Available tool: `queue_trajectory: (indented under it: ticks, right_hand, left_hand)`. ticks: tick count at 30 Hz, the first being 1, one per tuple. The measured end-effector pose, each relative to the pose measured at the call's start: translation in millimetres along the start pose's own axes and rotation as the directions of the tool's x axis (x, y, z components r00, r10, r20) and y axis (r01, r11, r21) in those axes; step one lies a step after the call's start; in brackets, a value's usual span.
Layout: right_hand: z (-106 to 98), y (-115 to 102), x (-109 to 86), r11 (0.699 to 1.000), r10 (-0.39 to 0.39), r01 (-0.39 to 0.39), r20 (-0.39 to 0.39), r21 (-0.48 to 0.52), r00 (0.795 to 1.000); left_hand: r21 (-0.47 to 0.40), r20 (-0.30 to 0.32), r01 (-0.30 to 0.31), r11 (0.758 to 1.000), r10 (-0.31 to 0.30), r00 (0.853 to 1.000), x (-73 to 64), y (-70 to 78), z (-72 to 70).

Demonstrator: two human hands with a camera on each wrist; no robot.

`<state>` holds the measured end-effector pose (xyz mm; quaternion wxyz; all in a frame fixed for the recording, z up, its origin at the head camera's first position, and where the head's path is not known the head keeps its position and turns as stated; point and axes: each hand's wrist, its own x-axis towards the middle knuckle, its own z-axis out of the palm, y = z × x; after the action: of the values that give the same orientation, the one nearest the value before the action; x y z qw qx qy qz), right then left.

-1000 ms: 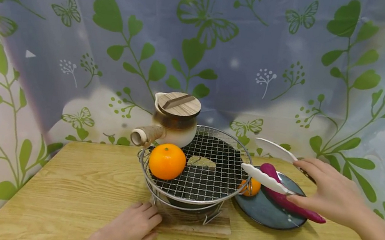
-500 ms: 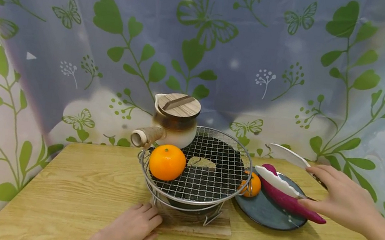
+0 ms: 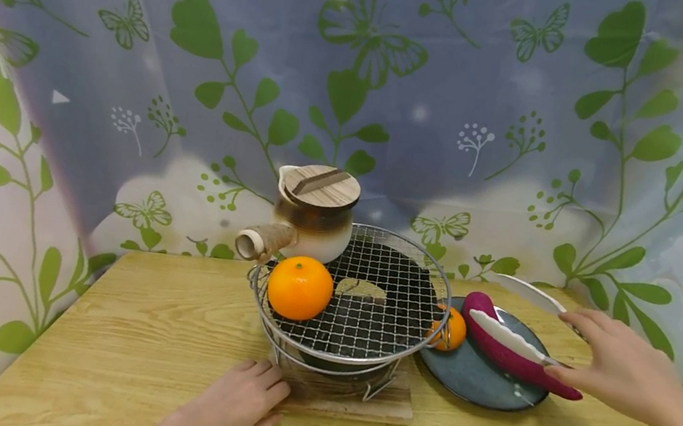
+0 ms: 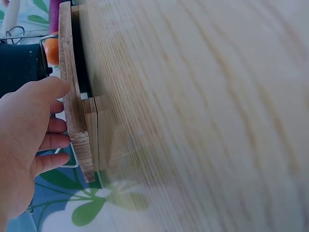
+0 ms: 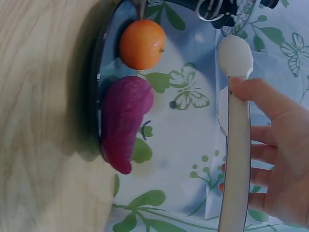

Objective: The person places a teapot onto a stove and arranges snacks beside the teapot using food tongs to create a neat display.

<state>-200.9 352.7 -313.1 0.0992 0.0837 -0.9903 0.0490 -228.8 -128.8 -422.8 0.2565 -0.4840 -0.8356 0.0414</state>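
Observation:
My right hand (image 3: 629, 370) holds a pair of tongs (image 3: 508, 337) with white scalloped tips, thumb on one arm and fingers on the other. The tongs' arms stand apart over the blue-grey plate (image 3: 462, 378). In the head view, the lower tip overlaps a purple sweet potato (image 3: 517, 364); the right wrist view shows the sweet potato (image 5: 124, 121) apart from the tongs (image 5: 236, 145). A small orange mandarin (image 5: 142, 44) lies on the same plate. My left hand (image 3: 237, 400) touches the left end of a wooden board (image 4: 75, 96) with loosely extended fingers.
On the board stands a round grill with a wire mesh (image 3: 379, 314). A large orange (image 3: 300, 288) sits on the mesh's left side, and behind it is a pot (image 3: 318, 235) with a wooden lid and side handle. A patterned curtain (image 3: 430, 108) hangs behind the table (image 3: 166, 319).
My right hand has moved right and slightly down, bringing the tongs from the grill's right edge to over the sweet potato and plate. My left hand stays at the board.

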Motion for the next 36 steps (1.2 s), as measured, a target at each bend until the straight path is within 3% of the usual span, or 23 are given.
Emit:
queue_trajectory:
  ticks: [11, 18, 36]
  right_hand:
    - [23, -6, -1.0, 0.997, -0.070, 0.070, -0.014, -0.025, 0.997]
    - [41, -16, 2.9, 0.989, -0.124, 0.117, -0.072, -0.089, 0.990]
    - [64, -35, 17.9, 0.977, -0.174, 0.149, -0.168, -0.151, 0.970]
  left_hand:
    - [-0.002, 0.007, 0.002, 1.000, -0.002, 1.000, 0.1, 0.1, -0.9]
    - [0.000, -0.001, -0.002, 1.000, 0.002, 1.000, 0.2, 0.0, -0.6]
    - [0.005, -0.030, -0.007, 1.000, 0.007, 1.000, -1.1, -0.2, 0.4]
